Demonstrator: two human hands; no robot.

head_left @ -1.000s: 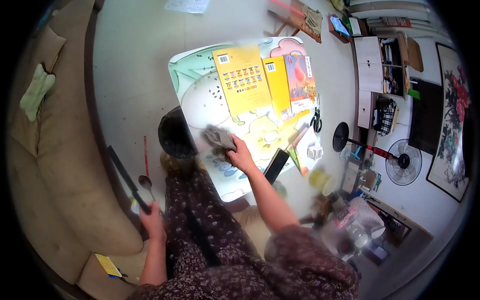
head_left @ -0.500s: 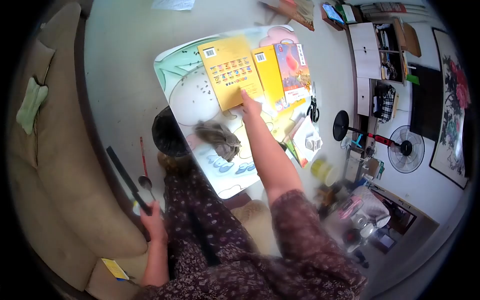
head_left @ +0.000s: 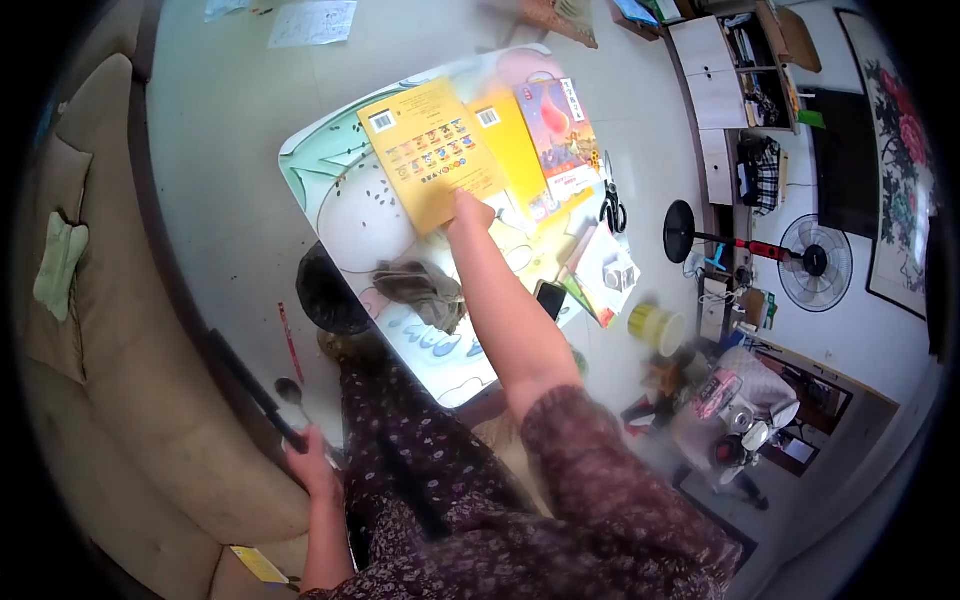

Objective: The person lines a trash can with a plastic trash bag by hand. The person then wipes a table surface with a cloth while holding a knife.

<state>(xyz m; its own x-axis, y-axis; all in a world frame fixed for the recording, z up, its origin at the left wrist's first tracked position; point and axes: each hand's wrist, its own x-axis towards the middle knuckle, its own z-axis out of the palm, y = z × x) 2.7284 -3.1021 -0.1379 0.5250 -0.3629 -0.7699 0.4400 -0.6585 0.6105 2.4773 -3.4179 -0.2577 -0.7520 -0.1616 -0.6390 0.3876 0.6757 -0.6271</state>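
My right hand (head_left: 472, 214) is at the lower right edge of a yellow book (head_left: 425, 150), closed on that edge with one digit on its cover. Beside it lie a second yellow book (head_left: 510, 150) and a pink-purple picture book (head_left: 560, 135), partly overlapping, on the cartoon-printed table (head_left: 350, 235). Down at the left, my left hand (head_left: 315, 465) is closed round the narrow end of a long black flat tool (head_left: 240, 372). A metal ladle (head_left: 289, 390) shows next to it; whether this hand also holds the ladle I cannot tell.
A grey-brown cloth (head_left: 420, 290), a phone (head_left: 549, 299), scissors (head_left: 614, 208) and papers (head_left: 600, 270) lie on the table, with dark specks scattered at its left. A black bag (head_left: 330, 290) hangs at the near edge. The sofa (head_left: 130, 400) runs along the left; a fan (head_left: 815, 260) stands right.
The whole view has shifted, with the table now further left. My right hand stays at the yellow book, and my left hand still holds the black tool. The phone shows more fully.
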